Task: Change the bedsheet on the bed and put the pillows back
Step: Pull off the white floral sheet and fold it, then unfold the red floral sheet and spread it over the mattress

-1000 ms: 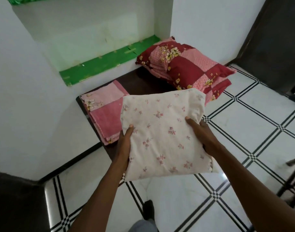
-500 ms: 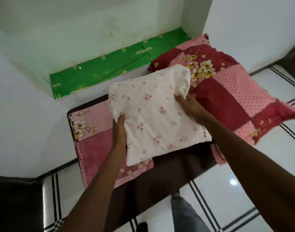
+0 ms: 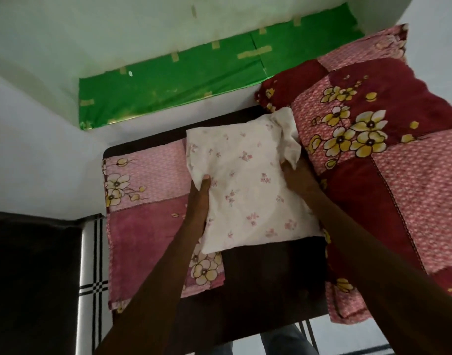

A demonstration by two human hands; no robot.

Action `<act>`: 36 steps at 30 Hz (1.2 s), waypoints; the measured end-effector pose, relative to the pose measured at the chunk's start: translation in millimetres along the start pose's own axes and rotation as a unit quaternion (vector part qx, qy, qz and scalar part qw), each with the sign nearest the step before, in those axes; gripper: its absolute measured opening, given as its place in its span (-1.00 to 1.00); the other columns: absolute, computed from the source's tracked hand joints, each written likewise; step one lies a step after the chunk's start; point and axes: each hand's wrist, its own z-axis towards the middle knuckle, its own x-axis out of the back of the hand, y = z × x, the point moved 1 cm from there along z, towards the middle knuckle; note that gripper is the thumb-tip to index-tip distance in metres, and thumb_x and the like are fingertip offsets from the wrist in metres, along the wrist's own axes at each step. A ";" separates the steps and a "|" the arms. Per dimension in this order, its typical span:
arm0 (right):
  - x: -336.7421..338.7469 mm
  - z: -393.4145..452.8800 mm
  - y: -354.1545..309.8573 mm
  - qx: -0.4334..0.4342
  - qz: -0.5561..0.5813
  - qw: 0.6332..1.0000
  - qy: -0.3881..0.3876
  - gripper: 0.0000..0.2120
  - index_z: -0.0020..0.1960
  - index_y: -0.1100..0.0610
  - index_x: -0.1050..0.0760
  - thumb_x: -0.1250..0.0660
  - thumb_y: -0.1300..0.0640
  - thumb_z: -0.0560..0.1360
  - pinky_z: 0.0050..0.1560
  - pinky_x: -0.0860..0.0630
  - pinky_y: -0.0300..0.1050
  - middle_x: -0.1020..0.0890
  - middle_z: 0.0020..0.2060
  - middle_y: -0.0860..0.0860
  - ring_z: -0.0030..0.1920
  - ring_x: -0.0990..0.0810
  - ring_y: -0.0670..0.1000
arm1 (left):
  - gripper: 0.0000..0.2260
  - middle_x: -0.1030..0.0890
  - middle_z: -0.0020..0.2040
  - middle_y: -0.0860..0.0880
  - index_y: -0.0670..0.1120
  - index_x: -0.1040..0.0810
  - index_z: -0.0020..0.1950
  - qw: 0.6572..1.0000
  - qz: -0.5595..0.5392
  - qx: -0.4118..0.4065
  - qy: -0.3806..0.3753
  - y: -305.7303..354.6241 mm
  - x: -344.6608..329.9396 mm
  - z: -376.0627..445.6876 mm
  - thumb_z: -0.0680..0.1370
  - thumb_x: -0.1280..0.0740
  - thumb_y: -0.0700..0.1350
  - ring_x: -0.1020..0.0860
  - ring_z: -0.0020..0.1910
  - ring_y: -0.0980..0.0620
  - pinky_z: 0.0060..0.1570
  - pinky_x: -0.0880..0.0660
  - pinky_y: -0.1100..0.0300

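Head view: a cream pillow with small pink flower print lies over a dark brown low table, its left edge overlapping a folded pink patchwork sheet with yellow flowers, its right edge just beside a large red-and-pink patchwork pillow. Left hand grips the cream pillow's left edge, thumb on top, fingers tucked beneath; right hand pinches bunched fabric at its upper right corner. Green taped sheet lines the white wall niche behind.

The white pillow lies between folded sheet (left) and patchwork pillow (right).
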 end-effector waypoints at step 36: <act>-260.0 -106.5 -87.8 0.025 -0.123 0.990 0.066 -0.54 0.35 0.36 -0.39 -0.30 0.20 0.50 0.32 -0.47 0.02 -0.58 0.21 0.26 0.24 -0.56 0.24 | -0.36 -0.61 0.17 -0.21 -0.22 -0.54 0.25 0.951 0.253 0.002 0.177 -40.5 252.5 10.5 0.37 -0.57 0.17 -0.60 0.17 -0.21 0.15 -0.59 -0.14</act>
